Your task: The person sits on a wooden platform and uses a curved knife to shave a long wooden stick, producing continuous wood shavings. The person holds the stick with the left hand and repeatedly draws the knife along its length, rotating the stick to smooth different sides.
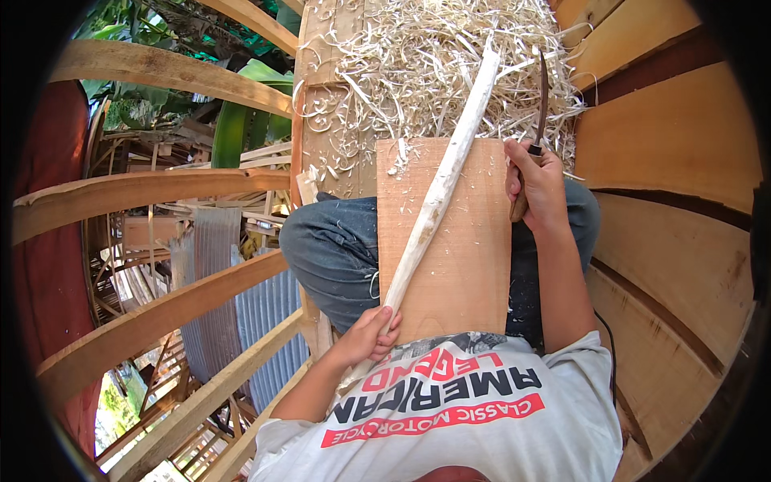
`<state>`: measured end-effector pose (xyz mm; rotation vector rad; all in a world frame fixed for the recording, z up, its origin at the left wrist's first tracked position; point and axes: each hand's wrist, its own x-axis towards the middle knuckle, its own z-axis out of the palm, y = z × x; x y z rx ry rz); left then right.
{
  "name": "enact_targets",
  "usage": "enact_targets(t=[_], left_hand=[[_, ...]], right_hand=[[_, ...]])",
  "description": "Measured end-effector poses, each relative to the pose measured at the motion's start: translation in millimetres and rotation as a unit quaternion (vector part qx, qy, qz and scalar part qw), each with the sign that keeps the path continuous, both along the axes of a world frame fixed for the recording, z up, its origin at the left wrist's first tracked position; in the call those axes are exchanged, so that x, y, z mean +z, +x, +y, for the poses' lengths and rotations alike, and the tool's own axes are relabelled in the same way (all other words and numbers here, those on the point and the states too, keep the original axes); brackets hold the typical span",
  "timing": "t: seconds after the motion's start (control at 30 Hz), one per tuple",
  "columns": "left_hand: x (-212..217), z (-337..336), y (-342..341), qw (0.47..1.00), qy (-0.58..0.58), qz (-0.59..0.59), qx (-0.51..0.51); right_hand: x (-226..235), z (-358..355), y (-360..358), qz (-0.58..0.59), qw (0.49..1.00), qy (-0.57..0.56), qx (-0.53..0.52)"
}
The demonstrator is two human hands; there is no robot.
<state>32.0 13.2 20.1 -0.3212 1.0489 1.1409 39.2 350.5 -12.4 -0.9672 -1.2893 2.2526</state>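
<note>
My left hand [371,336] is closed around the near end of a long, pale, peeled stick [440,197]. The stick slants away to the right across a flat wooden board [482,265] that rests on my lap, and its far tip reaches over the shavings. Brownish patches show along its middle. In my right hand [540,185], beside the board's right edge, is a knife [544,96] with a wooden handle and a thin, dark, slightly curved blade pointing away from me. The blade stands apart from the stick.
A heap of curled wood shavings [426,64] covers the plank floor [325,120] ahead. Wooden rails [152,193] run along the left, with corrugated sheets [217,297] and stacked timber beyond. A plank wall [666,128] rises close on the right. My crossed legs [333,249] flank the board.
</note>
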Motion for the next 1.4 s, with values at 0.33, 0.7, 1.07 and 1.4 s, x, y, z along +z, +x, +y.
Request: enact_targets(t=[0.33, 0.7, 1.07, 1.4], left_hand=[[20.8, 15.1, -2.1, 0.981, -0.048, 0.184, -0.048], [7.8, 25.6, -4.5, 0.878, -0.039, 0.466, -0.106], [17.9, 44.3, -7.2, 0.836, -0.039, 0.54, -0.09], [17.0, 49.2, 3.5, 0.79, -0.041, 0.603, -0.106]], right_hand=[[19.5, 44.0, -7.9, -0.096, 0.96, 0.259, 0.049], [15.5, -24.9, 48.5, -0.119, 0.819, 0.466, 0.312], [25.5, -53.8, 36.5, -0.169, 0.729, 0.602, 0.279], [21.8, -43.3, 32.9, -0.201, 0.64, 0.715, 0.194]])
